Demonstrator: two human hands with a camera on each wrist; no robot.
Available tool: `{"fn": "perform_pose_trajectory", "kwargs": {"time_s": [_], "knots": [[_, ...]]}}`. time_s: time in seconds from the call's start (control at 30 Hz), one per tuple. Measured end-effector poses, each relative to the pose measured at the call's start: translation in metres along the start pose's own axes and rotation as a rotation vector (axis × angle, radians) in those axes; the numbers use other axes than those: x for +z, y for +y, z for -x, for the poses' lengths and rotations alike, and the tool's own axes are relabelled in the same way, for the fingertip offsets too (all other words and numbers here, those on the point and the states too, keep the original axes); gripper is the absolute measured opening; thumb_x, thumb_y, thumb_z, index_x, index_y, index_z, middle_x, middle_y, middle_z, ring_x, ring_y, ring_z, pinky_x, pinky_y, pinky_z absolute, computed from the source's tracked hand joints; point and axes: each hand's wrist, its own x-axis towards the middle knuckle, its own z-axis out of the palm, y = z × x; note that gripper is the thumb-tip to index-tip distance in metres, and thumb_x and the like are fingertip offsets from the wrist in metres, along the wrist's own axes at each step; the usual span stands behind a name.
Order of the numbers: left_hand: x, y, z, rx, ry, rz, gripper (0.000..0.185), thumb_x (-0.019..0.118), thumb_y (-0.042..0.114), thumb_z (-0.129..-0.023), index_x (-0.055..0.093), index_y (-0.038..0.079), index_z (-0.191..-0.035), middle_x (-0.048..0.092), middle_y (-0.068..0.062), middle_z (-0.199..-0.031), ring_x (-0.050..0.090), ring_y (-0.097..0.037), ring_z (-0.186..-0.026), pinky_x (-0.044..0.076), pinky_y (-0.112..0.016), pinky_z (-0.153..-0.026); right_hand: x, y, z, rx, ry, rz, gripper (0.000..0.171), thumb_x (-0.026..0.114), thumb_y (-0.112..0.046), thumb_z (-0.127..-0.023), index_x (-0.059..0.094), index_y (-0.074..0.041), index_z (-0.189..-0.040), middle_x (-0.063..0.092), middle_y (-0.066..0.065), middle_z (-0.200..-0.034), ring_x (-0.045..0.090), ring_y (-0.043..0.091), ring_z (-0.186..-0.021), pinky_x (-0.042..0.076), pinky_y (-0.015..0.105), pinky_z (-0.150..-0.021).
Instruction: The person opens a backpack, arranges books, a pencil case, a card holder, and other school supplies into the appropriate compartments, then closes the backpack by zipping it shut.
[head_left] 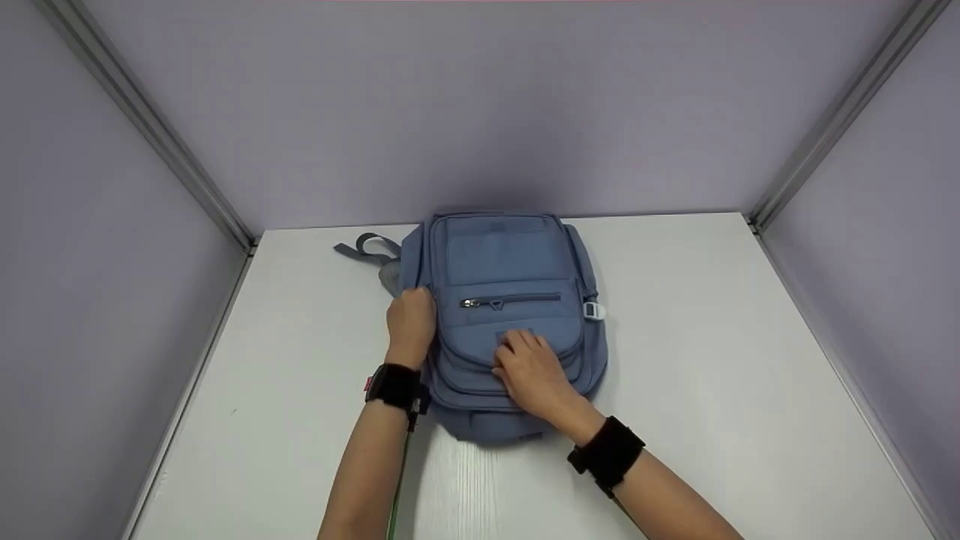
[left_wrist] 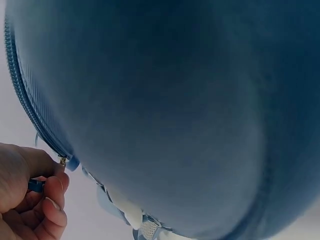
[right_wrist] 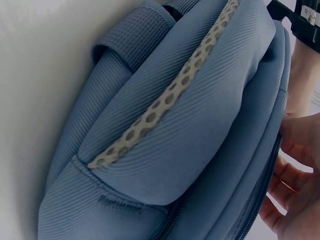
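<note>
A blue backpack (head_left: 506, 255) lies front side up, its top toward the back wall. At its left side my left hand (head_left: 411, 319) is closed, knuckles up. In the left wrist view, that hand's thumb and fingers pinch a zipper pull (left_wrist: 36, 185) beside the metal slider (left_wrist: 63, 160), at the end of a curved zipper (left_wrist: 25, 95). My right hand (head_left: 531, 373) is on the lower front pocket, near a small label (head_left: 504, 337). Its bent fingers and thumb grip the fabric along a zippered edge (right_wrist: 262, 192), seen in the right wrist view.
A strap (head_left: 365, 251) sticks out at the bag's upper left. A white buckle (head_left: 594, 310) hangs on its right side. Across the front runs a short zipper (head_left: 517, 299). The white table (head_left: 712, 337) meets grey walls (head_left: 495, 97) at the back and both sides.
</note>
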Motion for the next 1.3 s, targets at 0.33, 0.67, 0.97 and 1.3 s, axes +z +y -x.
{"fn": "perform_pose_trajectory", "kwargs": {"time_s": [0.33, 0.67, 0.97, 1.3], "knots": [[0.000, 0.000, -0.002, -0.029, -0.021, -0.003, 0.025, 0.057, 0.003, -0.092, 0.061, -0.005, -0.069, 0.064, -0.027, -0.069, 0.064, -0.042, -0.059, 0.051, -0.052, -0.051, -0.004, 0.002, 0.003, -0.008, -0.010, -0.054, 0.015, 0.073, -0.019, -0.090, 0.060, -0.013, -0.085, 0.054, 0.007, -0.103, 0.055, 0.026, -0.098, 0.044, 0.042, -0.081], [-0.022, 0.013, 0.023, -0.075, -0.091, -0.020, 0.022, 0.064, 0.011, -0.094, 0.063, -0.005, -0.109, 0.062, -0.028, -0.091, 0.065, -0.043, -0.074, 0.053, -0.053, -0.057, -0.023, 0.028, 0.025, 0.145, 0.026, -0.084, 0.026, 0.067, -0.025, -0.095, 0.069, -0.014, -0.118, 0.054, 0.018, -0.127, 0.053, 0.039, -0.116, 0.042, 0.055, -0.094], [-0.040, 0.025, 0.071, -0.174, -0.337, 0.169, 0.059, 0.063, 0.033, -0.097, 0.046, 0.001, -0.143, 0.052, -0.036, -0.116, 0.064, -0.047, -0.084, 0.052, -0.054, -0.067, -0.028, 0.041, 0.048, 0.431, -0.049, -0.045, 0.051, 0.066, -0.039, -0.094, 0.056, -0.022, -0.141, 0.040, 0.030, -0.140, 0.044, 0.054, -0.123, 0.042, 0.062, -0.090], [-0.052, 0.042, 0.101, -0.142, -0.554, 0.290, 0.065, 0.065, 0.042, -0.094, 0.045, 0.011, -0.148, 0.030, -0.046, -0.141, 0.041, -0.065, -0.118, 0.041, -0.065, -0.093, -0.026, 0.038, 0.054, 0.564, -0.197, -0.176, 0.064, 0.065, -0.040, -0.094, 0.039, -0.028, -0.152, 0.033, 0.038, -0.143, 0.049, 0.053, -0.119, 0.049, 0.057, -0.083]]}}
